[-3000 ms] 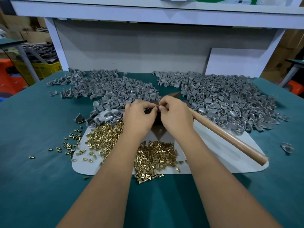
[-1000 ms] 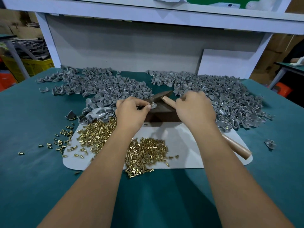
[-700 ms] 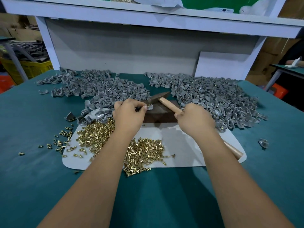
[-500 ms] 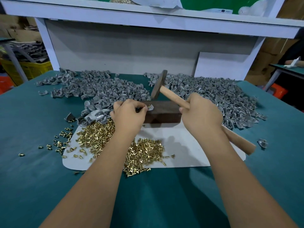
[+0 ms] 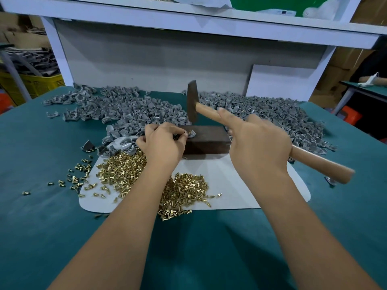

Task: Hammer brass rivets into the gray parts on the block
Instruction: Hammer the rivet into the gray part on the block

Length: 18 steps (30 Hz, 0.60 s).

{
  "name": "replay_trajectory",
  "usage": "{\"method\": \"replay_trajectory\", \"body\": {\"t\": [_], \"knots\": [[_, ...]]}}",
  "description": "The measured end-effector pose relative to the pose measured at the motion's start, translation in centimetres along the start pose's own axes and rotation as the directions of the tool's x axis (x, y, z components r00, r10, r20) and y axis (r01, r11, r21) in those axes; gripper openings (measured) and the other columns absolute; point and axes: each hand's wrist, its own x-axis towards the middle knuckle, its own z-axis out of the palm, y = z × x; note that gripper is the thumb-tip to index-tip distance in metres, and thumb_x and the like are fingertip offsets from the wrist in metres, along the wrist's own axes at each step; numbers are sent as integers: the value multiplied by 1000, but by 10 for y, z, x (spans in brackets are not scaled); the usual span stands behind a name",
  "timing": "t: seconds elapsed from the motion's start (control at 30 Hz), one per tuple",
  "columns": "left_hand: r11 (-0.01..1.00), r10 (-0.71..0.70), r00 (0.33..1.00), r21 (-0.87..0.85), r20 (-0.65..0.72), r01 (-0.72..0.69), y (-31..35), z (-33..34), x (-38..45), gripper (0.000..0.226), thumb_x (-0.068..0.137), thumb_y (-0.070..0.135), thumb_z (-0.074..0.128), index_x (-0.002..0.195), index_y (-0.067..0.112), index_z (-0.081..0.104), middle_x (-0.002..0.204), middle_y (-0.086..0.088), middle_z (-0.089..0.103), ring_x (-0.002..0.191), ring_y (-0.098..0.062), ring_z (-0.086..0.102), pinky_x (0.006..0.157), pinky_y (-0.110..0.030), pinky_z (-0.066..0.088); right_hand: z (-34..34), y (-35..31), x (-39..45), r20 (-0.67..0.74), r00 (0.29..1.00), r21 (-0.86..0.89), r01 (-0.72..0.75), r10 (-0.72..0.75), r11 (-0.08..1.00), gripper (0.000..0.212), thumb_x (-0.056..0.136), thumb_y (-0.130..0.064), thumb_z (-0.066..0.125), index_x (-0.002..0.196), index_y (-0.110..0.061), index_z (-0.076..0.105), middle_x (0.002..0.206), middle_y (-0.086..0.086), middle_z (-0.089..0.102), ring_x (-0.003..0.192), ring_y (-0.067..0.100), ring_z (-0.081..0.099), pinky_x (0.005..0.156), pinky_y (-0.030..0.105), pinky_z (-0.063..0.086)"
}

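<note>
A dark brown block (image 5: 206,140) stands on a white sheet (image 5: 230,185). On its left top edge lies a gray part (image 5: 192,133) with a brass rivet in it, and my left hand (image 5: 162,143) pinches that part in place. My right hand (image 5: 257,143) grips the wooden handle of a hammer (image 5: 322,166), index finger stretched along the shaft. The dark hammer head (image 5: 192,101) is raised just above the block. Brass rivets (image 5: 125,166) lie heaped on the sheet in two piles.
Large heaps of gray parts (image 5: 272,114) cover the back of the green table (image 5: 41,227), left and right of the block. Loose rivets (image 5: 77,174) are scattered left of the sheet. A white shelf frame (image 5: 188,24) rises behind. A yellow crate (image 5: 31,82) stands far left.
My right hand left the part, took the hammer handle and lifted the head from beside the block to upright above it. My left hand stayed on the part.
</note>
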Motion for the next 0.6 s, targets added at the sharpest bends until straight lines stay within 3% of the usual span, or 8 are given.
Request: {"method": "replay_trajectory", "body": {"t": [0.07, 0.2, 0.37, 0.5, 0.6], "knots": [[1000, 11, 1000, -6, -18, -11, 0, 1, -2, 10, 86, 42, 71, 89, 34, 76, 108, 18, 68, 128, -17, 34, 97, -42, 19, -2, -3, -4, -39, 999, -2, 0, 0, 1000, 61, 82, -9, 68, 131, -41, 54, 68, 4, 54, 56, 24, 41, 52, 28, 24], [999, -47, 998, -21, 35, 47, 1, -1, 2, 11, 86, 44, 71, 90, 34, 75, 117, 15, 64, 131, -14, 28, 88, -34, 12, 2, -9, -6, 76, 994, -36, 79, -76, 996, 60, 91, -17, 56, 140, -47, 37, 84, 1, 59, 73, 25, 57, 58, 30, 27], [995, -41, 999, -86, -14, 39, 0, 1, -3, 9, 86, 39, 73, 88, 31, 75, 106, 18, 57, 129, -16, 29, 90, -35, 15, -2, -12, -2, -48, 999, 15, 6, -5, 1000, 61, 77, -9, 71, 129, -37, 57, 69, 6, 58, 58, 28, 54, 54, 28, 27], [997, -39, 997, -65, 62, 43, 1, -3, 0, 11, 87, 41, 70, 91, 32, 75, 102, 26, 55, 128, -14, 27, 81, -34, 10, 6, -11, -9, 144, 989, -14, 31, -29, 999, 61, 95, -20, 51, 144, -49, 27, 86, -1, 55, 69, 22, 49, 56, 30, 29], [995, -57, 997, -80, 58, 62, 1, -2, 0, 10, 88, 42, 70, 88, 34, 76, 108, 24, 63, 126, -14, 29, 81, -34, 10, 0, -11, -1, 69, 997, 12, -18, 17, 1000, 60, 94, -20, 53, 141, -50, 31, 82, 0, 53, 67, 23, 49, 54, 30, 27]]}}
